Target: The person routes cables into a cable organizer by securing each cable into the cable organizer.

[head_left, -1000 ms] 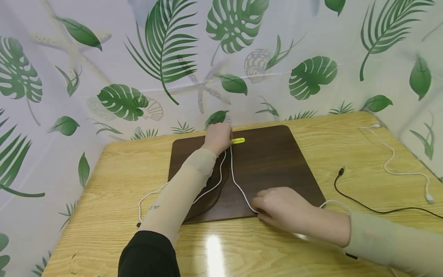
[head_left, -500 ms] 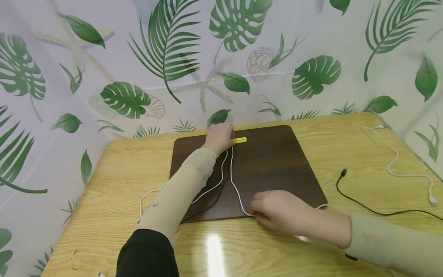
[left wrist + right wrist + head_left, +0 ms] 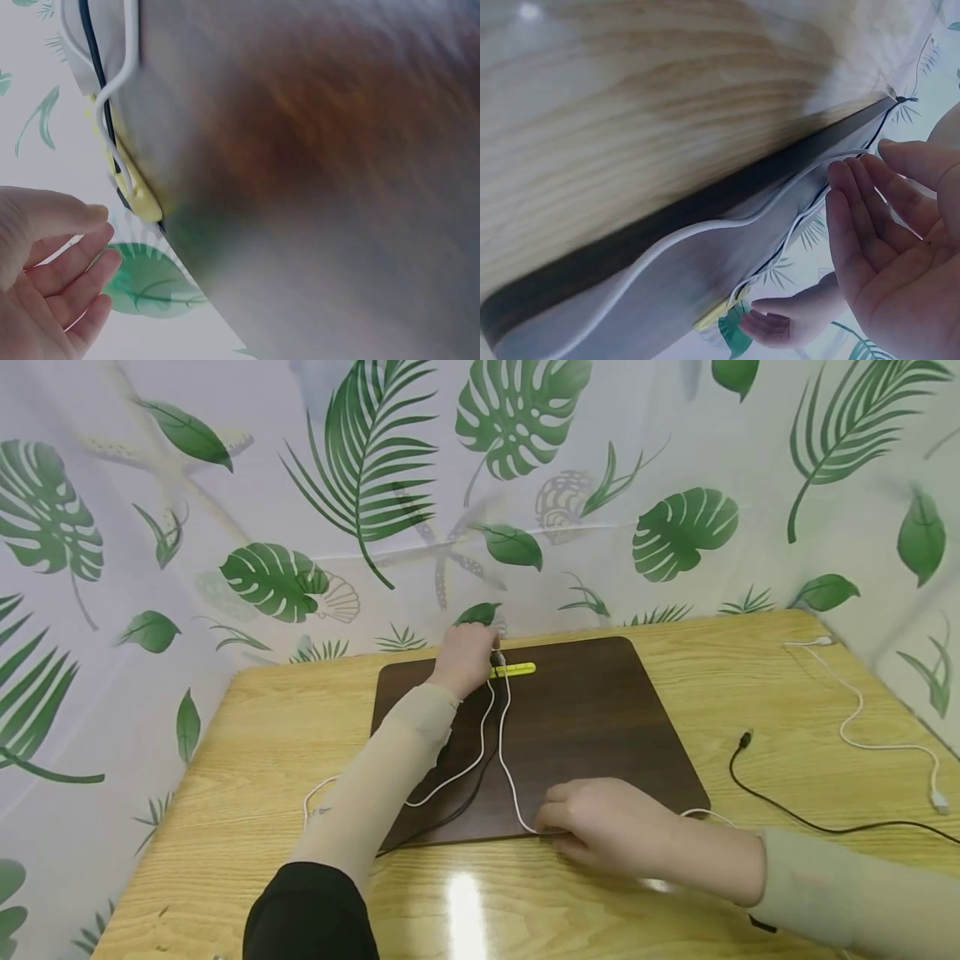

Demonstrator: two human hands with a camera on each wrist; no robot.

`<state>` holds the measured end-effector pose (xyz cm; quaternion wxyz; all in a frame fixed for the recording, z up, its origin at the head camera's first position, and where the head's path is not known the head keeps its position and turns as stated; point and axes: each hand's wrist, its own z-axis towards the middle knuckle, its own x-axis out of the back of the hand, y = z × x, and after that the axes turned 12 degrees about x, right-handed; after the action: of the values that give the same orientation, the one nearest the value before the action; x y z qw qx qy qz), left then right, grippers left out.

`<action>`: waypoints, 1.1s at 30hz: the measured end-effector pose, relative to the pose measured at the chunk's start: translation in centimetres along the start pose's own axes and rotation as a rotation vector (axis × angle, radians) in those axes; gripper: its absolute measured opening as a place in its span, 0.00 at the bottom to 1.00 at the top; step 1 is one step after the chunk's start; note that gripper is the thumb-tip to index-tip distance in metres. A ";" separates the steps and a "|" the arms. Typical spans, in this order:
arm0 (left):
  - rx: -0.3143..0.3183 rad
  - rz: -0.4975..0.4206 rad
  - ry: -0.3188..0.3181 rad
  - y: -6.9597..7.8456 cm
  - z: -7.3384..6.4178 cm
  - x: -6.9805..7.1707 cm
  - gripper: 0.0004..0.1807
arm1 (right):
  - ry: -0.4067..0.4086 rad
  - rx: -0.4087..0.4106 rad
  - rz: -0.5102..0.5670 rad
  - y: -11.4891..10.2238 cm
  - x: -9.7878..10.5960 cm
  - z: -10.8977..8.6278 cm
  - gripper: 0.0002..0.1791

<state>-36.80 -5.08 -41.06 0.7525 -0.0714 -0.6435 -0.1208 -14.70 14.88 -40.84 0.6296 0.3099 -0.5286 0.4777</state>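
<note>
Spanning the board (image 3: 600, 727) lengthwise: white cable (image 3: 507, 760), yellow clip (image 3: 521, 669) to right hand (image 3: 611, 822).
Left hand (image 3: 465, 658): near the board's far edge, fingers loosely curved, gripping nothing. Clip: just right of those fingers, long axis crosswise; left hand is nearer. White cable: runs from the clip toward the person, the relation judged to govern. Right hand: thumb and forefinger pinch this cable at the board's near edge.

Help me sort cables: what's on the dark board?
White cable lengths, a black cable and a yellow strip show there; the left hand and left sleeve hide part of the board.
</note>
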 end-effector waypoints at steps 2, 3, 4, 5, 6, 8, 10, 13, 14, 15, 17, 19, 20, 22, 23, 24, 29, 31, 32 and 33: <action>0.007 0.002 -0.003 -0.3 -0.1 0.2 0.15 | 0.003 -0.011 0.003 0.1 0.3 0.0 0.10; 0.009 0.000 -0.004 -0.4 -0.1 0.3 0.15 | 0.005 -0.017 0.006 0.1 0.4 0.0 0.10; 0.011 -0.003 -0.006 -0.6 -0.2 0.4 0.15 | 0.005 -0.023 0.009 0.2 0.5 -0.1 0.10; 0.012 -0.006 -0.006 -0.6 -0.2 0.6 0.15 | 0.006 -0.030 0.007 0.3 0.7 -0.1 0.10; 0.014 -0.013 -0.011 -0.7 -0.3 0.7 0.15 | 0.003 -0.037 0.006 0.3 0.9 -0.2 0.10; 0.016 -0.024 -0.015 -0.8 -0.4 0.9 0.15 | 0.001 -0.049 -0.004 0.4 1.2 -0.4 0.10; 0.017 -0.031 -0.016 -0.8 -0.4 1.0 0.15 | 0.000 -0.059 -0.022 0.6 1.5 -0.7 0.10; 0.022 -0.038 -0.012 -0.8 -0.4 1.1 0.15 | 0.009 -0.076 -0.052 0.9 1.8 -1.3 0.11; 0.023 -0.039 -0.005 -0.7 -0.4 1.1 0.14 | 0.015 -0.082 -0.063 1.0 1.8 -1.6 0.11; 0.023 -0.043 0.003 -0.6 -0.4 1.2 0.14 | 0.017 -0.094 -0.069 1.1 1.9 -1.9 0.11; 0.014 -0.047 0.023 -0.3 -0.4 1.3 0.12 | 0.015 -0.123 -0.078 1.2 2.0 -2.4 0.11; -0.001 -0.054 0.046 0.2 -0.5 1.5 0.10 | 0.011 -0.153 -0.086 1.4 2.0 -3.0 0.11; -0.010 -0.066 0.056 0.5 -0.6 1.6 0.10 | 0.009 -0.166 -0.086 1.5 2.1 -3.3 0.11; -0.029 -0.093 0.066 1.2 -0.9 1.8 0.09 | 0.002 -0.189 -0.082 1.7 2.2 -4.0 0.11; -0.038 -0.108 0.065 1.5 -1.1 1.9 0.09 | 0.001 -0.196 -0.082 1.8 2.2 -4.4 0.11; -0.046 -0.120 0.066 1.9 -1.2 2.0 0.09 | 0.001 -0.205 -0.084 1.9 2.3 -4.7 0.11; -0.078 -0.135 0.074 3.8 -2.1 2.2 0.09 | -0.007 -0.265 -0.095 2.2 2.9 -6.2 0.10; -0.088 -0.129 0.078 4.6 -2.4 2.3 0.08 | -0.004 -0.289 -0.100 2.2 3.0 -6.6 0.10; -0.094 -0.122 0.083 4.9 -2.5 2.4 0.08 | 0.002 -0.297 -0.104 2.3 3.0 -6.8 0.10; -0.102 -0.119 0.086 5.3 -2.6 2.5 0.08 | 0.008 -0.304 -0.108 2.3 3.0 -7.0 0.10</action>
<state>-32.49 -0.94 -38.78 0.7662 -0.0662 -0.6068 -0.2008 -14.33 22.83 -40.01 0.6961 0.2370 -0.5749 0.3589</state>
